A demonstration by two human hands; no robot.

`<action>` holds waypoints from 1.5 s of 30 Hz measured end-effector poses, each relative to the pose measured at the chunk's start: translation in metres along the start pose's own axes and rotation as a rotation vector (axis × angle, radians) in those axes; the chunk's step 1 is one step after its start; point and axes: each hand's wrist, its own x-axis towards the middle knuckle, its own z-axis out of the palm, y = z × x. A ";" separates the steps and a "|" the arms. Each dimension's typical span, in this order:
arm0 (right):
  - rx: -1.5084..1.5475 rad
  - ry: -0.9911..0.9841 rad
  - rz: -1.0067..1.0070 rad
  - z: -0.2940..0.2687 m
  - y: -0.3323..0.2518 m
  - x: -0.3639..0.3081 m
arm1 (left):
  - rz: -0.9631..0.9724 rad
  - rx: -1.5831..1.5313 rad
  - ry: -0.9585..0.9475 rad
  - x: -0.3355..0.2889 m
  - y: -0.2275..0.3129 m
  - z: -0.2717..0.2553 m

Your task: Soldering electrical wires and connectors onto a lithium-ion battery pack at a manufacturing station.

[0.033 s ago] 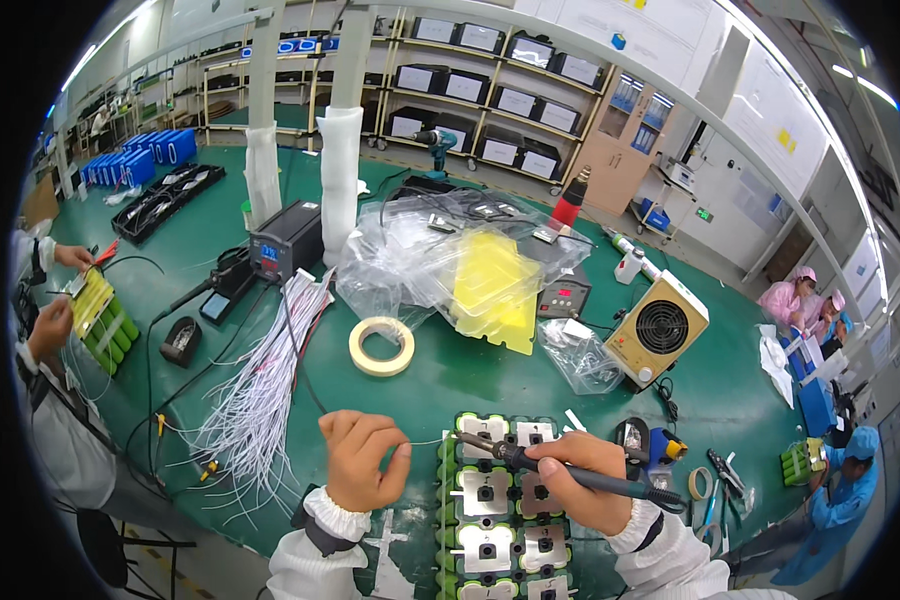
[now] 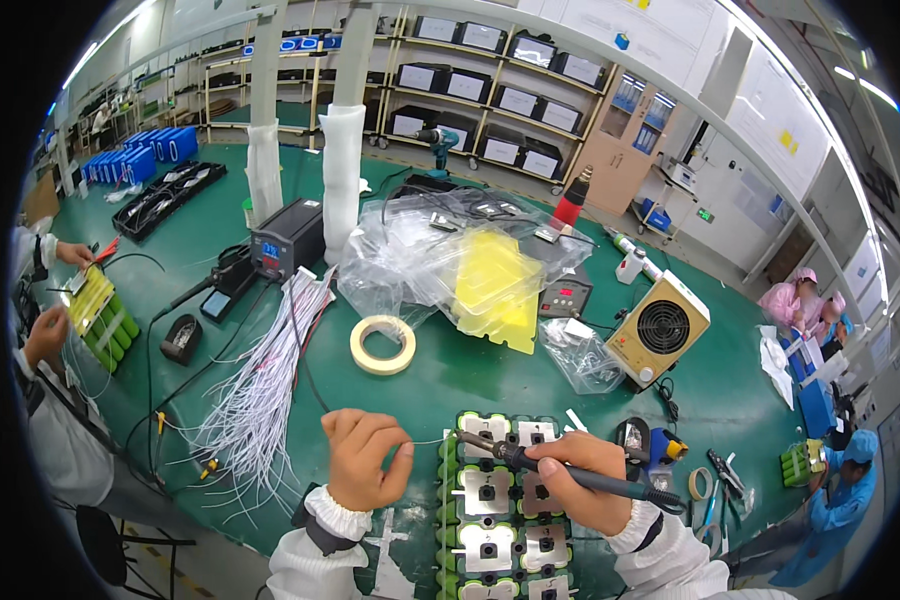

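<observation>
Right hand (image 2: 592,490): grip round soldering iron (image 2: 610,484), angled over battery pack (image 2: 486,492); left hand (image 2: 367,466): grip pinching wire (image 2: 428,441) — set back, likely for heat clearance

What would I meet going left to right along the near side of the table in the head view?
Bundle of white wires → the person's left hand → the green-sided battery pack → the pliers → the co-worker in blue.
</observation>
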 end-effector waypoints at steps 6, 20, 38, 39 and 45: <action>-0.035 0.010 -0.033 0.005 0.002 0.001 | 0.019 -0.015 -0.017 0.001 -0.001 0.002; -0.054 0.012 0.037 0.006 0.000 -0.001 | 0.014 -0.027 -0.038 -0.001 -0.002 0.004; -0.062 0.007 0.075 0.006 -0.001 -0.003 | 0.006 -0.066 -0.073 -0.003 0.002 0.013; -0.062 0.007 0.074 0.006 -0.001 -0.003 | 0.007 -0.066 -0.073 -0.003 0.002 0.012; -0.069 0.008 0.072 0.007 -0.003 -0.004 | 0.008 -0.050 -0.019 -0.002 -0.002 -0.002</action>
